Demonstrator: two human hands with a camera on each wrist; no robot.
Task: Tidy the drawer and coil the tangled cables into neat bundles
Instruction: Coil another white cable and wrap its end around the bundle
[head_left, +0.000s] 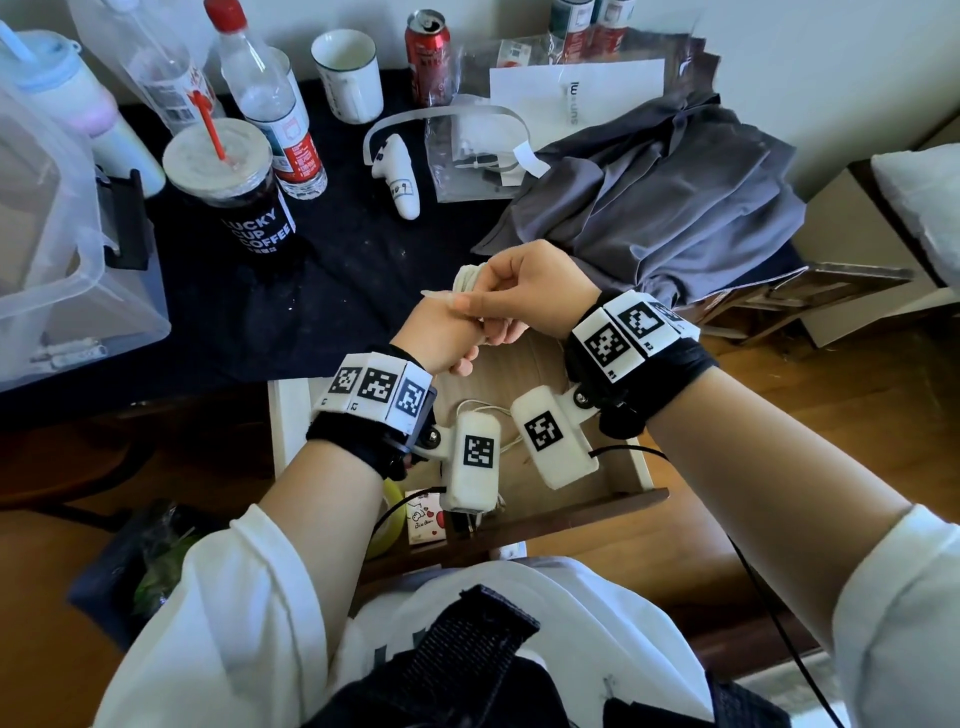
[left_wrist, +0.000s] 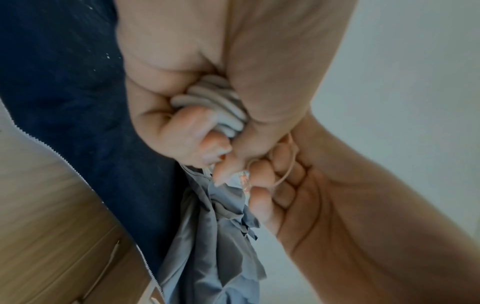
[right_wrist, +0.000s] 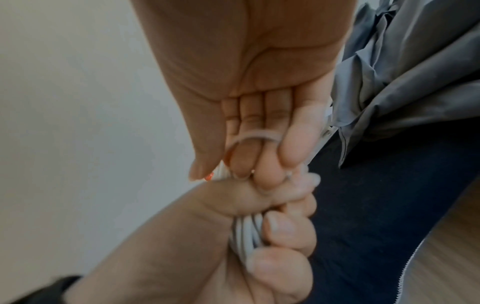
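Observation:
Both hands meet above the open wooden drawer (head_left: 613, 467). My left hand (head_left: 447, 332) grips a coiled white cable (head_left: 467, 278), its fingers (left_wrist: 187, 127) curled round the loops (left_wrist: 207, 96). My right hand (head_left: 519, 291) is closed right against it and pinches the cable's top next to the left thumb. A thin pale loop (right_wrist: 254, 135) lies across the right fingers (right_wrist: 293, 139); I cannot tell whether it is a band or thin cord. A small orange bit (right_wrist: 209, 176) shows at the right thumb tip. The white loops (right_wrist: 246, 232) run through the left fist.
A thin white cable (head_left: 488, 410), a small printed box (head_left: 426, 519) and a yellow roll (head_left: 389, 514) lie in the drawer. On the dark table stand a coffee cup (head_left: 228, 192), bottles, a mug (head_left: 348, 73), a red can (head_left: 428, 52), a white controller (head_left: 400, 176), grey cloth (head_left: 649, 197) and a clear bin (head_left: 52, 234).

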